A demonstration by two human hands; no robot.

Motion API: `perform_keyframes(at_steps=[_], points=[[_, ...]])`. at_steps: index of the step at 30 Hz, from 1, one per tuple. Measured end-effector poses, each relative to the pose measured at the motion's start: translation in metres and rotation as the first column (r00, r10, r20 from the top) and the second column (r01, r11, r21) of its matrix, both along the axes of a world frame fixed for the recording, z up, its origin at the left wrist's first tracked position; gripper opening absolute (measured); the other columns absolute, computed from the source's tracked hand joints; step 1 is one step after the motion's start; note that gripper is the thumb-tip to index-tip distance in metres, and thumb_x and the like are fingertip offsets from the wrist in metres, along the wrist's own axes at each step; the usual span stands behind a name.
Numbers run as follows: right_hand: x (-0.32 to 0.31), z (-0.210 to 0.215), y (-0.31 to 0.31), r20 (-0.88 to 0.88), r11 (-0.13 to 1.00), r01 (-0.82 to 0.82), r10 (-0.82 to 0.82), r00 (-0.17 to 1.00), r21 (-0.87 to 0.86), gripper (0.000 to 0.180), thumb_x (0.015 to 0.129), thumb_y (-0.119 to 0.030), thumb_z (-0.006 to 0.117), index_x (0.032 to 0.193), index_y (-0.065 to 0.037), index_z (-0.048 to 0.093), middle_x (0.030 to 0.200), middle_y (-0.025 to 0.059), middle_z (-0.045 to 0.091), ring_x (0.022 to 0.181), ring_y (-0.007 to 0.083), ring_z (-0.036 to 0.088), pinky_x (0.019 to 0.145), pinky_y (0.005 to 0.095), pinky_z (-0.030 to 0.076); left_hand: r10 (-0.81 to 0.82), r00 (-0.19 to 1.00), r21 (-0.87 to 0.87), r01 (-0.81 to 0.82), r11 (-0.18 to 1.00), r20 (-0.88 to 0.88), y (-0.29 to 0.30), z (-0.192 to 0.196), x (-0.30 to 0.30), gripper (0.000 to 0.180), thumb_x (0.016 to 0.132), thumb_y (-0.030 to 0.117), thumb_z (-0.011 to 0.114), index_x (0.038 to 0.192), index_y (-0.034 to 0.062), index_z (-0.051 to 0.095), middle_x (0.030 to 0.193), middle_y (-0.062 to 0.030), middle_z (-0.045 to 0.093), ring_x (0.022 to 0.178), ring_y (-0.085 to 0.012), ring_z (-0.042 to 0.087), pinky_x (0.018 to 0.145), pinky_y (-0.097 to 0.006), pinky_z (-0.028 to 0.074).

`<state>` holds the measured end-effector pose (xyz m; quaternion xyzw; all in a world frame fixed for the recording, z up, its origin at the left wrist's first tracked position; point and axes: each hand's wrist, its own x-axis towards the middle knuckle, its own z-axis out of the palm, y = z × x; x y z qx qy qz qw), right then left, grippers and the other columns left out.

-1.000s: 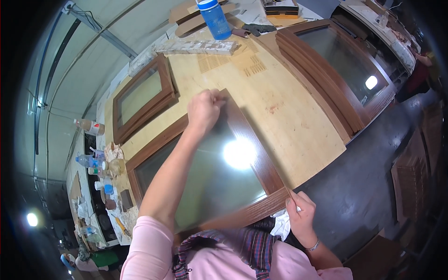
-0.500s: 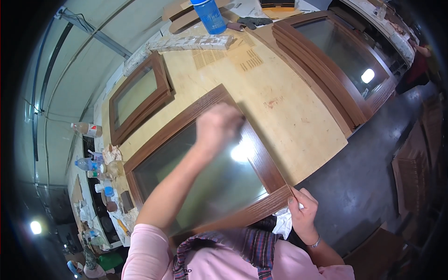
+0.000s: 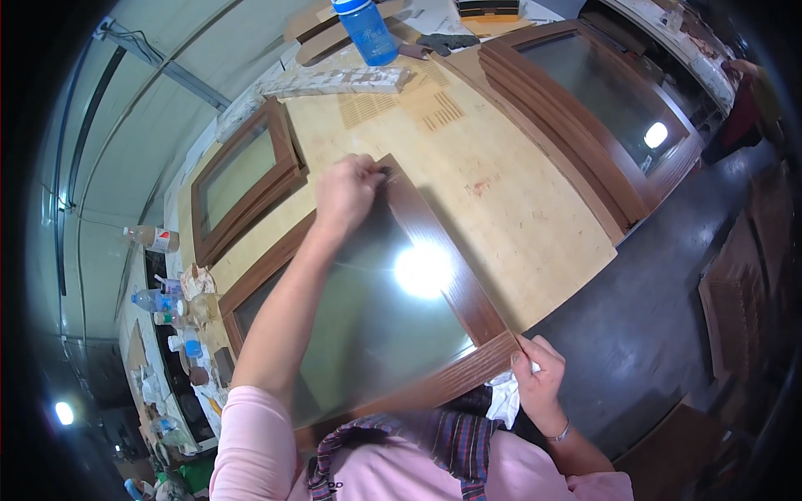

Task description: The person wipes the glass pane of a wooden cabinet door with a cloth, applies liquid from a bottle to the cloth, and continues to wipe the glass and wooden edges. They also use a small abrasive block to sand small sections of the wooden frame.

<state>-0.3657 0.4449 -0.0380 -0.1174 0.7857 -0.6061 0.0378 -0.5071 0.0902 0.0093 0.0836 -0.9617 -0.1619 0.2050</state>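
Observation:
A brown wooden window frame point(image 3: 455, 267) with a glass pane point(image 3: 368, 317) lies flat on a pale wooden table point(image 3: 501, 200). My left hand point(image 3: 347, 190) reaches across the glass to the frame's far corner, fingers pinched on a small dark thing that I cannot make out. My right hand point(image 3: 539, 376) rests against the frame's near right corner and holds a crumpled white cloth point(image 3: 504, 397). A ceiling light reflects brightly off the glass.
A smaller framed window point(image 3: 242, 188) lies to the left. A stack of large frames point(image 3: 585, 125) stands on the right. A blue bottle point(image 3: 365, 32) and a white strip point(image 3: 334, 82) sit at the far end. Bottles and jars point(image 3: 167, 309) crowd the left edge.
My left hand slid along the right rail toward me and then back up to the far corner. My right hand stayed at the near corner with the cloth.

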Motion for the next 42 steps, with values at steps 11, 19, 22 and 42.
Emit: perform_keyframes(at_steps=[11,19,22,42], points=[[-0.002,0.002,0.002,-0.010,1.000,-0.013,0.013,1.000,-0.004,0.028,0.080,0.002,0.065,0.108,0.004,0.071,0.072,0.0123,0.057,0.064,0.0225,0.056,0.059,0.0323,0.046,-0.065,0.998,-0.064,0.065,0.996,-0.012,0.003,-0.002,-0.007,0.013,0.076,0.011,0.076,0.085,0.0021,0.071,0.078,-0.0148,0.069,0.071,-0.0295,0.068,0.065,-0.039,0.052],[0.000,-0.003,0.001,-0.027,0.999,-0.011,0.010,1.000,-0.032,0.027,0.082,-0.002,0.066,0.108,0.005,0.070,0.073,0.0120,0.058,0.064,0.0224,0.056,0.060,0.0317,0.045,0.025,0.998,-0.023,-0.024,0.999,0.049,-0.001,0.002,-0.007,0.008,0.078,0.011,0.073,0.083,0.0045,0.072,0.081,-0.0151,0.070,0.075,-0.0339,0.068,0.068,-0.043,0.053],[0.000,-0.004,0.000,-0.007,0.999,-0.016,0.016,1.000,-0.045,0.026,0.082,-0.003,0.067,0.107,0.005,0.070,0.072,0.0115,0.056,0.063,0.0212,0.054,0.059,0.0310,0.043,0.027,0.998,0.001,-0.027,1.000,0.054,0.006,0.002,-0.001,0.008,0.076,0.009,0.073,0.083,0.0045,0.072,0.082,-0.0147,0.069,0.075,-0.0327,0.068,0.066,-0.042,0.053],[-0.021,-0.003,0.033,0.281,0.922,0.382,-0.352,0.893,-0.058,0.021,0.097,-0.008,0.052,0.092,0.005,0.068,0.073,0.0043,0.062,0.072,0.0098,0.055,0.064,0.0235,0.042,-0.777,0.629,0.318,0.734,0.600,0.013,0.163,0.023,0.163,0.013,0.069,0.006,0.073,0.080,0.0089,0.068,0.075,-0.0049,0.055,0.069,-0.0225,0.059,0.053,-0.036,0.049]])
